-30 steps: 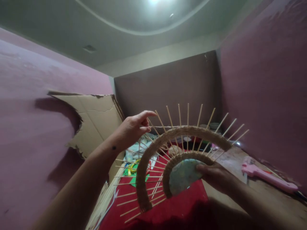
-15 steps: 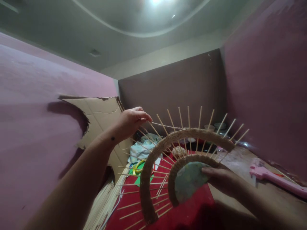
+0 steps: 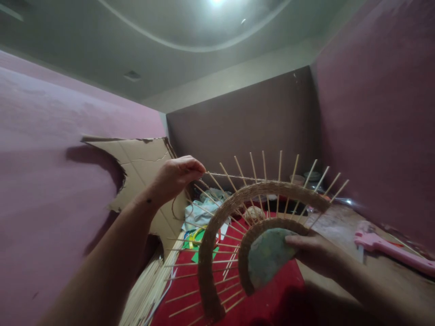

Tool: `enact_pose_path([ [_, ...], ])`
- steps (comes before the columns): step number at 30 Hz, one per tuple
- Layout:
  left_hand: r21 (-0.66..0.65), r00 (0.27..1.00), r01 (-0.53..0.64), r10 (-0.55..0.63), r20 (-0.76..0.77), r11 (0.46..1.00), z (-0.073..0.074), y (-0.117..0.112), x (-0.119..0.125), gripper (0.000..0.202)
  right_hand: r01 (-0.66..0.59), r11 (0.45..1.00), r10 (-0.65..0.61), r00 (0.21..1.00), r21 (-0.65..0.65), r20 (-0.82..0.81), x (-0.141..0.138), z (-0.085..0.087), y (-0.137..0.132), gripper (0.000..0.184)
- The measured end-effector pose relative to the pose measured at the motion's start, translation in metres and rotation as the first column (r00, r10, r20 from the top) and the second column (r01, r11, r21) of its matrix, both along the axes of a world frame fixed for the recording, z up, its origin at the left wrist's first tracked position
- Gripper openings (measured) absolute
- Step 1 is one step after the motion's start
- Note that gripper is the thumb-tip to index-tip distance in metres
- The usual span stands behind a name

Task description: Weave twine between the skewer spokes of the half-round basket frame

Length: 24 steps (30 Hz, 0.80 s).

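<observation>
My right hand (image 3: 311, 250) grips a half-round woven piece by its pale green patterned centre (image 3: 270, 258), thumb on the front face. Thin wooden sticks fan out from it, crossed by an inner brown woven band (image 3: 245, 253) and a wider outer brown twine band (image 3: 208, 244). My left hand (image 3: 185, 171) is closed in a pinch on a strand of twine (image 3: 231, 176). That strand runs taut across the upper sticks to the outer band. A loose loop of twine hangs below my left hand.
A ball of twine (image 3: 253, 215) lies on the red surface (image 3: 272, 305) behind the sticks. Cut cardboard (image 3: 136, 167) leans at the left wall above a bundle of sticks (image 3: 144, 290). A pink glue gun (image 3: 390, 251) lies at right. Crumpled pale cloth (image 3: 199, 213) sits behind.
My left hand has drawn a little to the left and down, still pinching the twine. The strand now meets the outer band farther right. My right hand holds nearly the same position.
</observation>
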<state>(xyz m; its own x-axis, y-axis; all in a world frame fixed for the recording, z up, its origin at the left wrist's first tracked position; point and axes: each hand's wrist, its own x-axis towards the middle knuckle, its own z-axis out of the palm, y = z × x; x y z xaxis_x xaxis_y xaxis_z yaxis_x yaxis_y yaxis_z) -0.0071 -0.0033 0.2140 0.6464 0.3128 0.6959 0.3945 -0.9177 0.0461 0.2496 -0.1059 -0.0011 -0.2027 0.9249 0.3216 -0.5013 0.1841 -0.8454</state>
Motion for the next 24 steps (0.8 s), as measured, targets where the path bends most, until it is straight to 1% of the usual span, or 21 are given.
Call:
enact_pose_path([
  [5, 0.044, 0.999, -0.016, 0.014, 0.051, 0.999, -0.001, 0.000, 0.002, 0.010, 0.003, 0.999, -0.002, 1.000, -0.038, 0.013, 0.004, -0.006, 0.003, 0.027],
  [9, 0.057, 0.998, -0.008, 0.004, 0.070, 0.998, -0.001, 0.001, 0.003, 0.011, 0.023, 0.999, -0.022, 0.999, -0.031, 0.027, 0.002, -0.003, 0.000, 0.027],
  [13, 0.057, 0.998, 0.039, -0.041, 0.037, 0.998, -0.003, 0.001, -0.001, 0.011, 0.032, 0.999, -0.032, 0.999, -0.022, 0.024, -0.001, 0.003, -0.002, 0.027],
  [17, 0.017, 0.998, 0.068, -0.067, -0.018, 0.998, -0.002, 0.007, -0.006, 0.010, -0.004, 0.998, 0.006, 0.999, -0.058, 0.041, 0.002, -0.001, 0.000, 0.025],
  [19, -0.049, 0.996, 0.083, -0.084, -0.033, 0.995, -0.002, 0.014, -0.008, 0.011, -0.025, 0.998, 0.029, 0.997, -0.062, 0.066, 0.004, -0.005, 0.002, 0.024],
  [21, -0.183, 0.990, 0.117, -0.129, -0.057, 0.976, -0.003, 0.022, -0.011, 0.011, -0.036, 0.997, 0.041, 0.996, -0.062, 0.083, 0.006, -0.008, 0.003, 0.023],
  [22, -0.262, 0.985, 0.134, -0.158, -0.073, 0.956, -0.004, 0.025, -0.012, 0.011, -0.044, 0.997, 0.050, 0.995, -0.069, 0.085, 0.007, -0.009, 0.003, 0.024],
  [24, -0.413, 0.970, 0.167, -0.224, -0.092, 0.895, -0.011, 0.032, -0.013, 0.011, -0.065, 0.994, 0.071, 0.995, -0.093, 0.068, 0.007, -0.011, 0.003, 0.026],
])
